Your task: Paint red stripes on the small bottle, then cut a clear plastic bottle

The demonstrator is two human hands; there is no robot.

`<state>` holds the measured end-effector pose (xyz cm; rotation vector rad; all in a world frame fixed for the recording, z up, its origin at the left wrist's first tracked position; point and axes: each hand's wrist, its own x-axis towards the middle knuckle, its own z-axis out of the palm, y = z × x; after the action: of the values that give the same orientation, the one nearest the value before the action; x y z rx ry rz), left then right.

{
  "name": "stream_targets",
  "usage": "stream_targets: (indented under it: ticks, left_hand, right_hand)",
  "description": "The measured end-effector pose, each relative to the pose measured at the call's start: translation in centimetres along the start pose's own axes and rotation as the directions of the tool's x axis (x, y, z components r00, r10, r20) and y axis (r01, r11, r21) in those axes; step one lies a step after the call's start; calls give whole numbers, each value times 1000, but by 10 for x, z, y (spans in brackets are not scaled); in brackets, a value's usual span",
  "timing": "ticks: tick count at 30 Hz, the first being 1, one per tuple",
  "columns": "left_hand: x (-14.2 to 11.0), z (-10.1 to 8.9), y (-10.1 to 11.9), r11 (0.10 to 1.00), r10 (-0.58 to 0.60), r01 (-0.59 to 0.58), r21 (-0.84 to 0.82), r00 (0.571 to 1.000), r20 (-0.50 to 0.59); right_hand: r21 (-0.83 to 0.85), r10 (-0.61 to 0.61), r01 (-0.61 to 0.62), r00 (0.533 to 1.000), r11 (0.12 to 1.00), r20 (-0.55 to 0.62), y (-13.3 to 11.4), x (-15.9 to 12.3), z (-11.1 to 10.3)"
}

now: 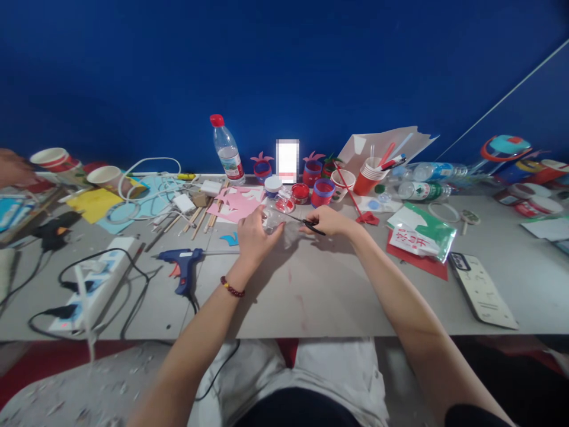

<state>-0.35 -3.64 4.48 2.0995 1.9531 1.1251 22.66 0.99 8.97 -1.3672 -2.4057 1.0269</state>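
My left hand (258, 233) is closed around a clear plastic bottle piece (274, 220) above the middle of the table. Black-handled scissors (315, 226) are in my right hand (326, 222), their blades pointing left to the plastic; whether they touch it I cannot make out. Just behind my hands stand an open red paint jar (300, 193), a white-lidded jar (272, 185) and a red cup with a purple rim (322, 193). A blue paper scrap (230, 239) lies left of my left wrist.
A blue glue gun (181, 264) and a white power strip (95, 287) with cables lie on the left. At the back stands a red-capped bottle (229, 151). Rightward are a paper cup of pens (370, 178), plastic bottles (424, 190) and a phone (482, 290). Another person's hand (15, 169) shows far left.
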Motion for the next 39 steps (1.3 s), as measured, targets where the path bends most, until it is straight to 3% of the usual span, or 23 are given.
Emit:
stream_targets:
  ticks: [12,21,24,30,34,39]
  left_hand:
    - [1,2,-3,999,12,-9,36,997,-75]
    - [5,0,-7,992,21,-30,-121,997,-74]
    - [8,-3,-9,969,-40,35,-246,999,-13]
    - [11,-9,-8,850,-128,251,-463,951,281]
    - [8,-6,-6,819,-167,312,-482,932,321]
    - [5,-4,-2,884,-150,269,-382,938,313]
  right_hand:
    - [30,-3,3,1000,1000,-9,-3,1,-1]
    - [41,13,-13,1000,999,-5,0,-1,-3]
    - [39,-3,3,1000,999,-6,1,-1,-5]
    - [47,19,-21,999,999,40,3,0,-4]
    - [69,36,-39,999,997,39,3,-1,-3]
    - [66,36,-40,998,997,58,-1,-3,-3]
